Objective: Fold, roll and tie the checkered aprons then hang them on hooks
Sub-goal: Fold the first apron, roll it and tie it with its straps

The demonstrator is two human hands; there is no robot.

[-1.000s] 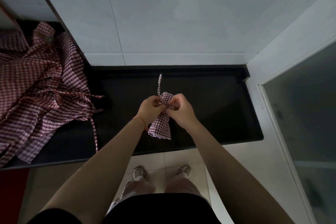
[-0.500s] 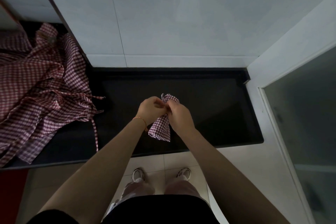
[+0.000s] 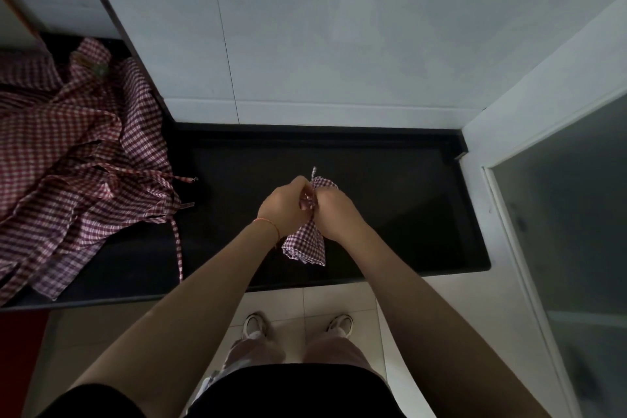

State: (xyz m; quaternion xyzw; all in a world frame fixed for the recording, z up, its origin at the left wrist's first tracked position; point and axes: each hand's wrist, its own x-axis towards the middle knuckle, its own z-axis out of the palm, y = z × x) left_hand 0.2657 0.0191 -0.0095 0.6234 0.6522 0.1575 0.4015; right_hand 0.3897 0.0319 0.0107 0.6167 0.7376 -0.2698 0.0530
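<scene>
As the long strap end seen a second ago shrinks to a stub, your left hand and right hand pinch the rolled apron between them, knot apparently nearly tight, above the dark counter.

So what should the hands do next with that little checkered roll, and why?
Probably pull the strap ends tight to finish the knot. Both the left hand and the right hand pinch the strap at the top of the rolled apron, and a short strap end sticks up, so the tie looks unfinished.

apron strap pulled shorter, hands closed in
</scene>
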